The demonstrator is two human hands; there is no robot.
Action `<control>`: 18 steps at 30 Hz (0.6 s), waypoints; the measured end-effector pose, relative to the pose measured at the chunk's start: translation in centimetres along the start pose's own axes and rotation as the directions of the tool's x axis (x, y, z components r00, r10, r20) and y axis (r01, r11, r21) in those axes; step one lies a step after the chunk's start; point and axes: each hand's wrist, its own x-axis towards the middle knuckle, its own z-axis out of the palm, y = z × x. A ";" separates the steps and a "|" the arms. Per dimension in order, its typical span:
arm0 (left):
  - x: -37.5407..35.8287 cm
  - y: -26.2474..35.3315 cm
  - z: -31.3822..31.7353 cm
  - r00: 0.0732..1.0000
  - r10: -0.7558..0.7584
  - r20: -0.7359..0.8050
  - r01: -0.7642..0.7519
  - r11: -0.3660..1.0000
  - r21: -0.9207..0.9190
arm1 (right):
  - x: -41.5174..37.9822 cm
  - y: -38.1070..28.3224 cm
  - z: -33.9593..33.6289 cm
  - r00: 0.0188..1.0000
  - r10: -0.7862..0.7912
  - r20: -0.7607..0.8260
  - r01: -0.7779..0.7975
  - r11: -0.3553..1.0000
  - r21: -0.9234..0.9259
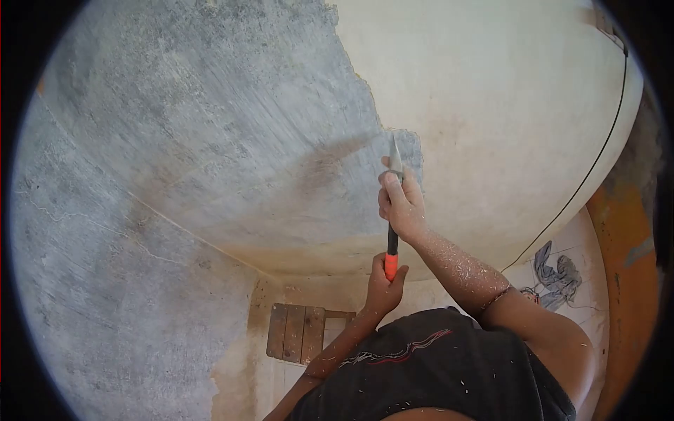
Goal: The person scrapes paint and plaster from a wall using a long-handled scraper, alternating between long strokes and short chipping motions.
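Note:
A scraper [395,149] with a pale, narrow blade stands almost upright against the wall, its tip near the ragged edge of the cream paint [477,77]. My right hand [402,203] is wrapped round it just below the blade, flecks of paint dusting the forearm. Lower down, my left hand [385,286] grips the orange-red end of its black handle. Bare grey plaster [232,119] spreads to the left of the blade, and a small grey patch lies right beside it.
A wooden stool [296,333] stands on the floor below, left of my body. At the right, a dark cable [586,175] runs down the wall towards a crumpled grey cloth [558,274]. An orange surface [614,281] borders the far right. Another scraped wall [105,281] meets this one at the left corner.

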 end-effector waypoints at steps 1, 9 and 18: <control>0.1 -0.4 -0.3 1.000 0.002 0.004 -0.002 1.000 0.006 | -0.1 0.2 -0.5 0.997 0.014 0.081 -0.024 0.993 0.118; -0.6 -2.1 0.1 0.841 -0.418 0.344 0.505 0.835 -0.220 | 1.4 0.7 -1.7 0.995 0.069 0.069 -0.080 0.981 0.174; -1.8 -3.5 2.4 0.726 -0.502 0.470 0.680 0.626 -0.381 | 2.3 2.4 -2.7 0.940 0.324 -0.107 -0.315 0.945 0.092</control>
